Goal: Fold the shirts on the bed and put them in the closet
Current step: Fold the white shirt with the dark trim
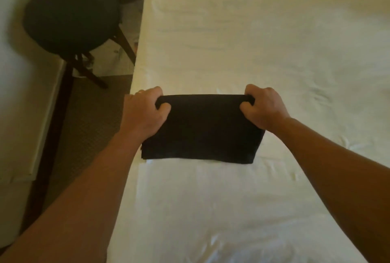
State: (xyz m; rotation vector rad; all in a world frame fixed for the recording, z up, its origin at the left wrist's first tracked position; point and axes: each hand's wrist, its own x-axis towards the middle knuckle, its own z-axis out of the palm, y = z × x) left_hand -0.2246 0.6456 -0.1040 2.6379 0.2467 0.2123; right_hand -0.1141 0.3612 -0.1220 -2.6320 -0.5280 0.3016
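On a white-sheeted bed (263, 41), near its left edge, a black shirt (202, 130) is seen folded into a compact rectangle. Its far corners are gripped from both sides — the left hand (143, 113) at one corner, the right hand (263, 106) at the other — with the fingers (247, 106) curled tightly around the cloth. A dark round stool (71, 16) is seen on the carpet beside the bed.

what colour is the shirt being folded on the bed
Plain black shirt, no pattern visible; head view shows it.
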